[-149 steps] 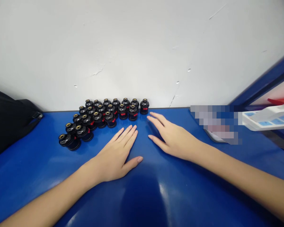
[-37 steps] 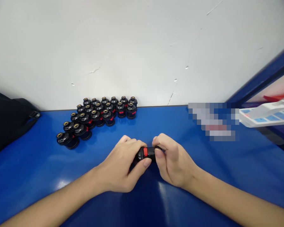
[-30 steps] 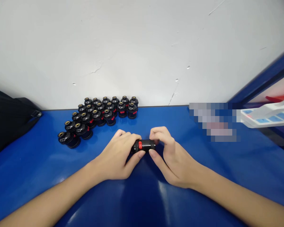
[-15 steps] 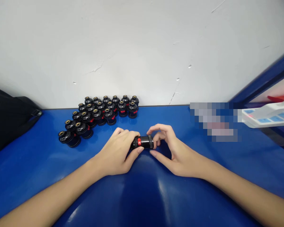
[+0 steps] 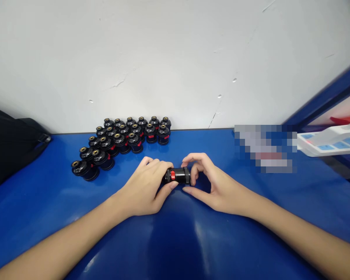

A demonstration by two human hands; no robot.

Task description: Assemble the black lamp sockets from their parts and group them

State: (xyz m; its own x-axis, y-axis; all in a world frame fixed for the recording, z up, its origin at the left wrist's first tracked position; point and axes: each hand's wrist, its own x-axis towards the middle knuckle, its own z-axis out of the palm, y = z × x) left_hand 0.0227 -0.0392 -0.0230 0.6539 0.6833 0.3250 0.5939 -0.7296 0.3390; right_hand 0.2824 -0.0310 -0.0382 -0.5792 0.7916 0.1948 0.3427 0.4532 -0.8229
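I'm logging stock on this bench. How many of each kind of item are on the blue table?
Black parts with red clips standing in the cluster: 19 (tightly packed, so possibly one off)
Same black part gripped in the left hand: 1
Black bag: 1
White tray at the right edge: 1
Total: 22

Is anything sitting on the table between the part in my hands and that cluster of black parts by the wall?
Nothing visible. Only bare blue table separates the held part from the cluster.
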